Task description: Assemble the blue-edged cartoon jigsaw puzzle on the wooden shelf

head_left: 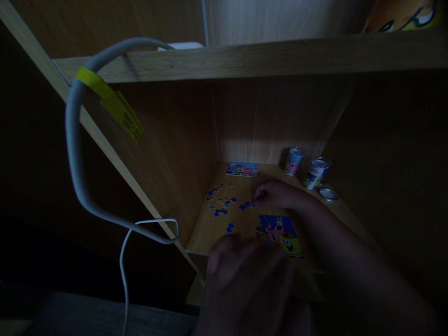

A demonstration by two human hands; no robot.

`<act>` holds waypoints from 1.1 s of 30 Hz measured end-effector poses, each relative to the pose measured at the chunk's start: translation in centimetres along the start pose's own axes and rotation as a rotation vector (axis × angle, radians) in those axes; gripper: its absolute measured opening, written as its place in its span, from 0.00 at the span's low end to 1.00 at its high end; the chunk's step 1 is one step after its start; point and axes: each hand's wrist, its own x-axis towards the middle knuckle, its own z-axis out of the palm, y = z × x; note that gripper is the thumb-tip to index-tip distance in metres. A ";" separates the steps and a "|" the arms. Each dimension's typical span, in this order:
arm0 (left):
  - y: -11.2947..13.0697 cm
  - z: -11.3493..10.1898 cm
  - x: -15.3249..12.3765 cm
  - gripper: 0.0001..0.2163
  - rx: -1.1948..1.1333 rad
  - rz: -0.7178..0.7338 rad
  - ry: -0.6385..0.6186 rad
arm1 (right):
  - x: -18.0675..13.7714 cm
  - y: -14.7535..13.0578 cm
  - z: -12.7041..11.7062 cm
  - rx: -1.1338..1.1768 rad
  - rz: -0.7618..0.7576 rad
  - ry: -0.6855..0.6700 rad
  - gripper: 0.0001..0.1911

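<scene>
On a wooden desk point(210, 233) in dim light lies a partly built cartoon puzzle point(280, 233). Loose blue puzzle pieces point(224, 205) are scattered to its left. My right hand point(271, 193) reaches over the desk, fingertips curled down onto the pieces nearest the puzzle; whether it pinches one is too small to see. My left hand point(245, 275) hovers dark and blurred near the desk's front edge, fingers loosely spread, nothing seen in it.
A picture card point(242, 169) leans at the back of the desk. Two small tins point(293, 161) point(317, 172) and a round lid point(328, 193) stand at the back right. A grey cable with a yellow tag point(119, 109) hangs at left, under a shelf point(245, 58).
</scene>
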 end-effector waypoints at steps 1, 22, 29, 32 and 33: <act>-1.0 0.1 2.2 0.15 0.026 -0.045 -0.020 | 0.0 0.1 0.0 -0.007 0.002 0.017 0.07; -5.8 3.5 6.7 0.13 0.070 -0.175 -0.314 | 0.3 1.1 0.2 -0.040 -0.071 0.132 0.06; -5.9 4.1 6.8 0.14 -0.045 -0.113 -0.311 | 0.6 -0.1 1.1 -0.021 -0.233 0.114 0.09; -6.1 4.3 6.7 0.16 -0.059 -0.091 -0.300 | 0.7 -0.4 1.5 -0.021 -0.291 0.099 0.07; -6.2 4.4 6.7 0.17 -0.056 -0.086 -0.299 | 0.7 -0.4 1.6 -0.023 -0.302 0.097 0.06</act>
